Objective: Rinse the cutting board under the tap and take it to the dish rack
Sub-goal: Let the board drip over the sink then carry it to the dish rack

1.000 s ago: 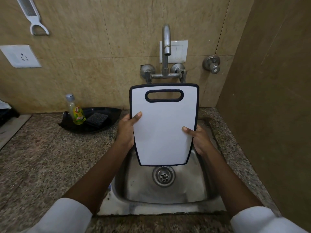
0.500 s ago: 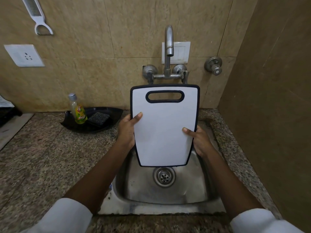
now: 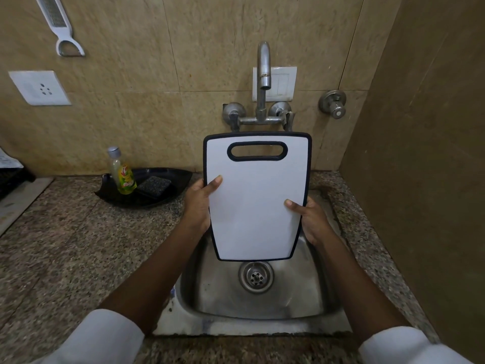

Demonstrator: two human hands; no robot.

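Little has moved over the last second: the cutting board [image 3: 256, 206] keeps its place and both hands keep their hold; only the view has tipped a trace, setting the tap [image 3: 263, 74] slightly lower in frame. The board stands upright with its handle slot at the top, white face toward the person. It hangs above the basin of the sink [image 3: 262, 306], its top edge in front of the tap's valves and its lower edge just over the drain [image 3: 256, 277]. No water shows at the spout. Judgement: it is held over the basin so run-off would fall into the sink, and low enough for a stream to land on its face. The left grip [image 3: 196, 206] pinches the board's left edge, thumb [image 3: 214, 183] laid on the front and fingers hidden behind. The right grip [image 3: 312, 222] pinches the right edge the same way, a little lower. Both forearms reach forward from white sleeves and converge on the board. Rinsing is probably not begun, and one hand would have to let go to open a valve. No dish rack can be made out. On the counter [image 3: 65, 245] to the left, a black tray [image 3: 168, 177] holds a bottle [image 3: 123, 174] and a scrub pad [image 3: 153, 185].
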